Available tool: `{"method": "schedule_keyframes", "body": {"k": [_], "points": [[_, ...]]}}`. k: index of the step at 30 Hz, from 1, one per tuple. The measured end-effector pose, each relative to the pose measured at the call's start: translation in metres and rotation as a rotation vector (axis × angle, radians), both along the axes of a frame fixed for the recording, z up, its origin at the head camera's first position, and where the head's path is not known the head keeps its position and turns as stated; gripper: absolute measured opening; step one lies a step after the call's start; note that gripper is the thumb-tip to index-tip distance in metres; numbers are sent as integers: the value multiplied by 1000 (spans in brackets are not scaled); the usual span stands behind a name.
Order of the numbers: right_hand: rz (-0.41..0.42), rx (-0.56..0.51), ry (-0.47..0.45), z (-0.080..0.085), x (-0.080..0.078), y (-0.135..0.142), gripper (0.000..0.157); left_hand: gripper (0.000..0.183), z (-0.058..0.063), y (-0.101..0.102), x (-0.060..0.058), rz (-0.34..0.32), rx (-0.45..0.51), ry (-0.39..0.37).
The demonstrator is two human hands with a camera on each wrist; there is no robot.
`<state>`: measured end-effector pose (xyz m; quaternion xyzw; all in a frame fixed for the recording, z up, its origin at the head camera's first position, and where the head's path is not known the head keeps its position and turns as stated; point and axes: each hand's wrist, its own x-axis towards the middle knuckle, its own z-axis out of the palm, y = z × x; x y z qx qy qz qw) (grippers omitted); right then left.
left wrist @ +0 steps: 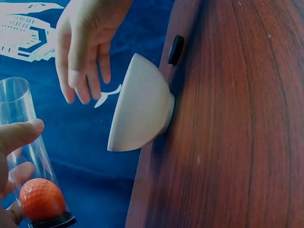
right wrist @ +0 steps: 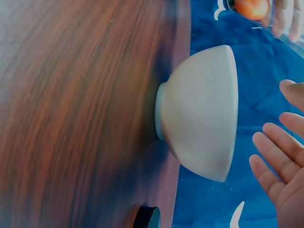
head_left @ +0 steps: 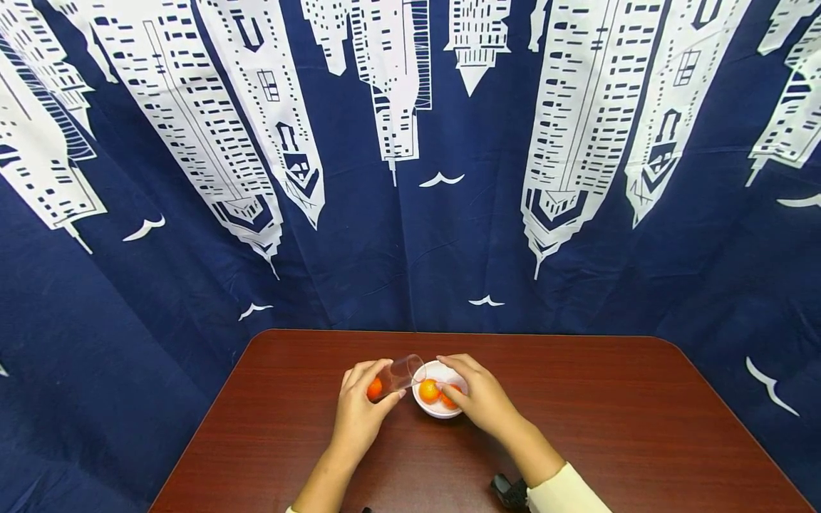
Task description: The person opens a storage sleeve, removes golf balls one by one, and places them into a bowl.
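My left hand (head_left: 361, 405) grips a clear plastic tube (head_left: 403, 372), thumb on one side and fingers on the other. An orange golf ball (left wrist: 42, 199), its dimples showing, sits at the tube's black-capped end. The open mouth tilts toward a white bowl (right wrist: 204, 114), close to its left rim. Inside the bowl are orange balls (head_left: 429, 390), partly covered by my right hand (head_left: 484, 399). That hand hovers over the bowl's right side, fingers extended and apart, with nothing visible in its grasp in the right wrist view.
The bowl stands upright on a brown wood-grain table (head_left: 256, 442). A round black cap (left wrist: 175, 50) lies on the table beyond the bowl in the left wrist view. Behind the table hangs a dark blue cloth (head_left: 410, 249) printed with white buildings and birds.
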<state>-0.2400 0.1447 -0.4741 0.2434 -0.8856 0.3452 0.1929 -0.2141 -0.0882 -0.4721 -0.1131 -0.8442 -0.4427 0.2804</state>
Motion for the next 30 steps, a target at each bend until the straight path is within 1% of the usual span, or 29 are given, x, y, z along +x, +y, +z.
{"method": "schedule_keyframes", "body": {"k": [3,6,9,14,17,23,27,30], "points": [[3,-42,26,2,4,5,49,54,2,0,0,4,-25,15],[8,-90,20,4,8,8,49,55,4,1,1,9,-66,28],[37,-175,-27,5,13,10,49,55,5,2,3,22,-147,71],[105,-313,-120,2,18,11,47,59,7,4,2,39,-260,174],[128,-357,-156,-3,21,10,46,60,9,5,2,37,-321,211],[190,-442,-220,-7,26,9,45,59,14,7,2,29,-429,252],[226,-456,-235,-7,30,8,45,59,18,7,2,26,-486,285],[235,-460,-244,-7,32,7,44,59,19,7,1,18,-518,307]]}}
